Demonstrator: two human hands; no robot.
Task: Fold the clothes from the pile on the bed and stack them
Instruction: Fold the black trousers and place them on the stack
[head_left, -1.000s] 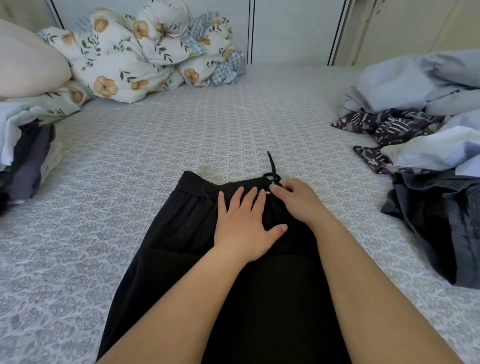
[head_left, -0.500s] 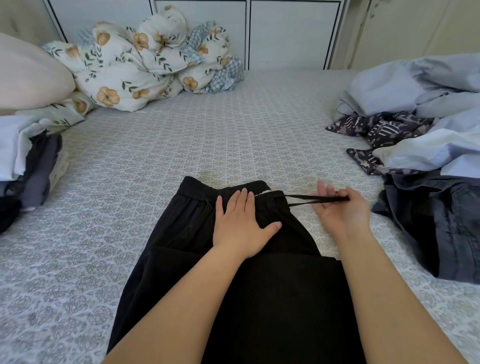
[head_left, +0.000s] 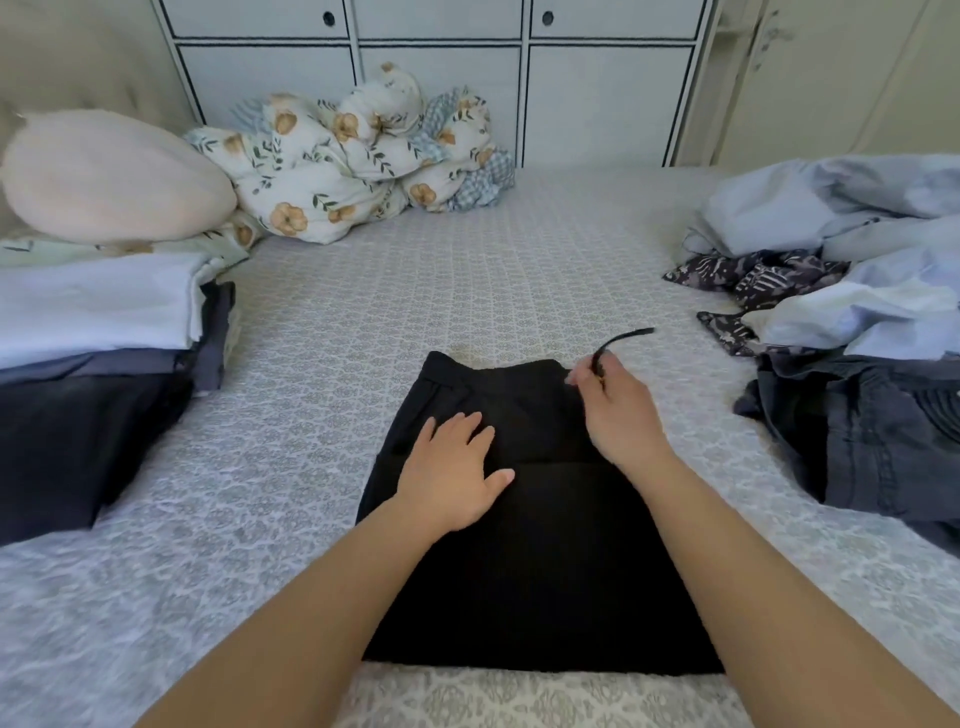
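Patterned grey bed (head_left: 332, 395), white cabinets (head_left: 436, 78) behind; left hand (head_left: 452, 478) flat on black pants (head_left: 535, 561), right hand (head_left: 618, 410) pinching drawstring (head_left: 623, 338).

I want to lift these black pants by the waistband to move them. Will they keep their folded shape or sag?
Probably sag. The black pants lie flat and thin against the bed, suggesting soft, limp fabric. The drawstring pinched by the right hand droops in a curve, so it is floppy too. The left hand pressing flat hints the cloth may slide.
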